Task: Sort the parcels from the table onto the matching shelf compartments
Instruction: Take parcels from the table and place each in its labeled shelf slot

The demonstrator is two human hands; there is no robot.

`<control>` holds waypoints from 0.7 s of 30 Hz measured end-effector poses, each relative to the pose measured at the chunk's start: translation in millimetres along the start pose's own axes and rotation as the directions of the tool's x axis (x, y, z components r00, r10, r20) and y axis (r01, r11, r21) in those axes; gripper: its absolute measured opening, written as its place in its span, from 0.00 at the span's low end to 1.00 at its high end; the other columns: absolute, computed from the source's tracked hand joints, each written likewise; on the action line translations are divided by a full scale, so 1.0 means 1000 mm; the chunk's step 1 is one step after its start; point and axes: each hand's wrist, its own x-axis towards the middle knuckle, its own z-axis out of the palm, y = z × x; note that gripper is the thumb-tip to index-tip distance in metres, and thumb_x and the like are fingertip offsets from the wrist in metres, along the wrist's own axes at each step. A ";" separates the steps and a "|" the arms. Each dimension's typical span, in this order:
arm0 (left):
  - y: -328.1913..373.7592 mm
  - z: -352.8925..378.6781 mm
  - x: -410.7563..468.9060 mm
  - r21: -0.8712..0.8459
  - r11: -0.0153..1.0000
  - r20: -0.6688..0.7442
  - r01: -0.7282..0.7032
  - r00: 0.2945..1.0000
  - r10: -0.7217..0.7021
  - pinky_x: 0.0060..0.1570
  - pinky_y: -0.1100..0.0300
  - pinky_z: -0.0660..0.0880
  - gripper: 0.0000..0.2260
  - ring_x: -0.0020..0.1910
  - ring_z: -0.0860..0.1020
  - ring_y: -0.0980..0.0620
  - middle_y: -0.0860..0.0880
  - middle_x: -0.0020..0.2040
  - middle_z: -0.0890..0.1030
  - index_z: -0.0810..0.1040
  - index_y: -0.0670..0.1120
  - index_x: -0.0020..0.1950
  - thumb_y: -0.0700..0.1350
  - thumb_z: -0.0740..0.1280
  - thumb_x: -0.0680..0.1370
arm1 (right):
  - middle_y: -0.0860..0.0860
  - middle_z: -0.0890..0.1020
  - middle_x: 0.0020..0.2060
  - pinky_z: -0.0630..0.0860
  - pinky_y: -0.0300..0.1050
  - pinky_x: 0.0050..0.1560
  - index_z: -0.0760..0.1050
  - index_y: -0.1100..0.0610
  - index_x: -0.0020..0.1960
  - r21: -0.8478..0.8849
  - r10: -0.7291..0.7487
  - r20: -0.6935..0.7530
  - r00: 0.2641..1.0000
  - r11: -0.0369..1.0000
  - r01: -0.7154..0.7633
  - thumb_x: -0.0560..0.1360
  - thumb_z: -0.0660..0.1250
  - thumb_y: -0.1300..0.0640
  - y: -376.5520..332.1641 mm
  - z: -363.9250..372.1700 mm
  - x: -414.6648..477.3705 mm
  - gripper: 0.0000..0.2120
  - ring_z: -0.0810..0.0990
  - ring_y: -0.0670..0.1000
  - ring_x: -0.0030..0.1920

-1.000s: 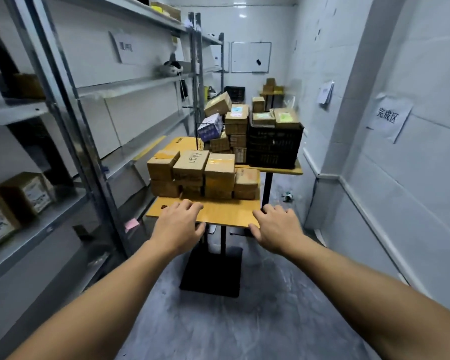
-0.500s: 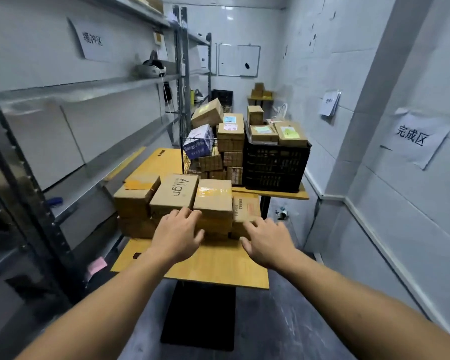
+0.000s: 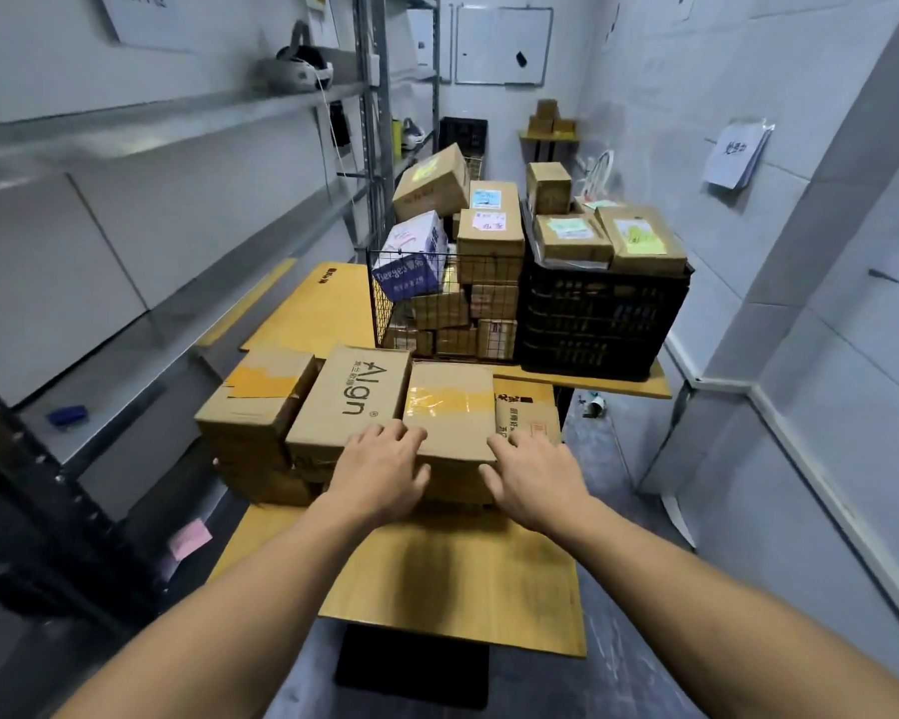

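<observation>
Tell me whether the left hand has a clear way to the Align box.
Probably yes: the left hand is beside the Align box, fingers at its near right corner, nothing between.

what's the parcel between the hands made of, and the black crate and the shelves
Parcel: looks like matte brown corrugated cardboard, glossy yellowish tape across its top. Black crate: probably moulded plastic, with a slotted lattice wall. Shelves: seemingly grey metal with a dull sheen.
</observation>
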 end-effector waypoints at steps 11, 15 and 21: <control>-0.004 0.040 0.050 0.115 0.984 -0.009 0.136 0.991 -0.136 0.68 0.48 0.62 0.19 0.67 0.67 0.47 0.50 0.66 0.72 0.62 0.55 0.69 0.59 0.54 0.80 | 0.54 0.71 0.66 0.71 0.56 0.65 0.56 0.39 0.74 0.336 0.044 0.172 0.984 0.937 -0.101 0.81 0.54 0.39 0.025 0.046 0.079 0.22 0.70 0.55 0.66; 0.001 0.050 0.055 0.138 0.970 -0.061 0.198 0.980 -0.191 0.65 0.46 0.65 0.21 0.62 0.71 0.45 0.49 0.60 0.78 0.70 0.56 0.65 0.62 0.53 0.76 | 0.52 0.71 0.66 0.72 0.57 0.64 0.57 0.37 0.74 0.524 0.085 0.217 0.973 0.830 -0.189 0.80 0.55 0.38 0.030 0.062 0.090 0.23 0.71 0.55 0.65; 0.008 0.058 0.058 -0.007 0.960 -0.077 0.279 0.957 -0.279 0.69 0.50 0.61 0.23 0.63 0.69 0.47 0.50 0.59 0.74 0.70 0.59 0.64 0.65 0.52 0.74 | 0.55 0.69 0.70 0.67 0.54 0.70 0.56 0.39 0.77 0.723 0.127 0.253 0.959 0.633 -0.275 0.79 0.61 0.39 0.030 0.076 0.093 0.29 0.68 0.58 0.70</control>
